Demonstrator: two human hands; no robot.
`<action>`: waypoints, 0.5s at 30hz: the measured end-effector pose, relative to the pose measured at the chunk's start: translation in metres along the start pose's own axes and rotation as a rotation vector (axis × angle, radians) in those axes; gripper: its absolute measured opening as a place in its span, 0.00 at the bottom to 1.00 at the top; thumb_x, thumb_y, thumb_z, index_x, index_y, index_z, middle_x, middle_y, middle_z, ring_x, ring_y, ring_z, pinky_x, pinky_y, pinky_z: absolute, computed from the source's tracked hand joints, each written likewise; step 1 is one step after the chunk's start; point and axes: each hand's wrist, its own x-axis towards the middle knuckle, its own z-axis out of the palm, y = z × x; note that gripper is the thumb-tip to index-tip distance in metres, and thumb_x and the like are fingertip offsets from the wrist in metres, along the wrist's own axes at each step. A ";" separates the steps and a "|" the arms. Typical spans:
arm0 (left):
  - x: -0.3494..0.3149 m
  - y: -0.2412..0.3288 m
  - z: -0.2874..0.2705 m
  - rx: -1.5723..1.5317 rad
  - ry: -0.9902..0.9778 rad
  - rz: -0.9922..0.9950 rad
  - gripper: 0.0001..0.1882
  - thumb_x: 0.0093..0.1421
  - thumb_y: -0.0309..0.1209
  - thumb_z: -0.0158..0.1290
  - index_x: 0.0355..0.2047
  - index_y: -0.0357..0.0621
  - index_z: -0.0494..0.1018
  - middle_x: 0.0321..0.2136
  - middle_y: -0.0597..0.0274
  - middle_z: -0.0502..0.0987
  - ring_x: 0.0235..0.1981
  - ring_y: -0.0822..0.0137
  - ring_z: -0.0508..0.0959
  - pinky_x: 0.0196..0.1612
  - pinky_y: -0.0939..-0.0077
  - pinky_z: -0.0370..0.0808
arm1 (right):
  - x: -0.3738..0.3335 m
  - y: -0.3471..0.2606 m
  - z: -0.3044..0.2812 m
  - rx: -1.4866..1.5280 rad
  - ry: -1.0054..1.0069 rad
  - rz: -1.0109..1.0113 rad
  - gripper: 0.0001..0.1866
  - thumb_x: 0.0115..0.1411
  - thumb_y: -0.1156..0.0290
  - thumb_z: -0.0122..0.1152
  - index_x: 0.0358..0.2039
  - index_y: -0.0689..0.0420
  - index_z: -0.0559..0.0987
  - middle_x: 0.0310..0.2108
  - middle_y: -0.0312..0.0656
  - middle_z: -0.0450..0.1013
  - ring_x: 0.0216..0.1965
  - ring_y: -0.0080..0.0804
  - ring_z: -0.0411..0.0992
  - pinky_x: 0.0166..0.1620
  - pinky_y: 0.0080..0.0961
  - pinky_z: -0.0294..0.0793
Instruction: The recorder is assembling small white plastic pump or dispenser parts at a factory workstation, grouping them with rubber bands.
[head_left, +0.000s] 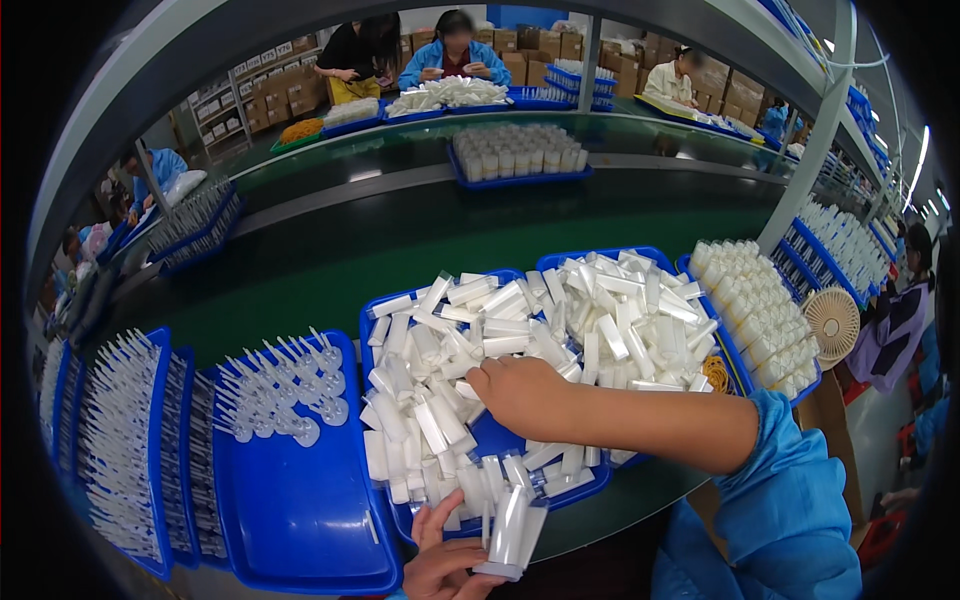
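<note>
My left hand is closed around a small bundle of white tubes with clear plastic ends, at the near edge of a blue tray. That tray is heaped with the same kind of white tubes, lying in all directions. Across it from the right comes my right arm, and my right hand is down at the pile with curled fingers. Its fingertips are partly hidden, so whatever they pinch cannot be made out. A second blue tray of such tubes adjoins on the right.
At left, a blue tray holds upright clear pieces with thin stems; stacked trays of them stand beside it. Bundled tubes, rubber bands and a round fan are at right. Beyond the green conveyor, other people work.
</note>
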 end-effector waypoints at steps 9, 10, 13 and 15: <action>0.001 0.005 0.003 0.031 0.082 0.062 0.10 0.43 0.26 0.62 0.25 0.37 0.73 0.26 0.55 0.76 0.47 0.44 0.69 0.52 0.49 0.58 | -0.010 -0.004 -0.035 0.154 0.062 -0.014 0.11 0.50 0.76 0.53 0.36 0.63 0.72 0.29 0.49 0.73 0.32 0.42 0.73 0.34 0.31 0.73; 0.003 0.003 0.003 0.055 0.083 0.111 0.09 0.43 0.25 0.62 0.25 0.38 0.74 0.26 0.55 0.75 0.45 0.46 0.70 0.51 0.49 0.59 | -0.016 -0.002 -0.036 0.205 0.165 -0.031 0.11 0.51 0.76 0.53 0.36 0.63 0.73 0.29 0.47 0.73 0.30 0.40 0.73 0.34 0.29 0.72; 0.011 0.001 0.003 0.129 0.070 0.217 0.08 0.43 0.24 0.60 0.25 0.40 0.74 0.25 0.56 0.75 0.39 0.53 0.72 0.50 0.49 0.60 | -0.031 -0.006 -0.059 0.934 -0.047 0.178 0.11 0.58 0.69 0.51 0.38 0.60 0.76 0.27 0.40 0.73 0.27 0.29 0.70 0.32 0.23 0.69; 0.012 0.001 0.002 0.173 0.023 0.243 0.07 0.42 0.23 0.60 0.24 0.41 0.74 0.25 0.58 0.75 0.36 0.57 0.72 0.49 0.49 0.60 | -0.040 -0.012 -0.068 1.215 -0.148 0.301 0.13 0.60 0.65 0.50 0.38 0.59 0.77 0.26 0.36 0.71 0.26 0.22 0.66 0.30 0.21 0.66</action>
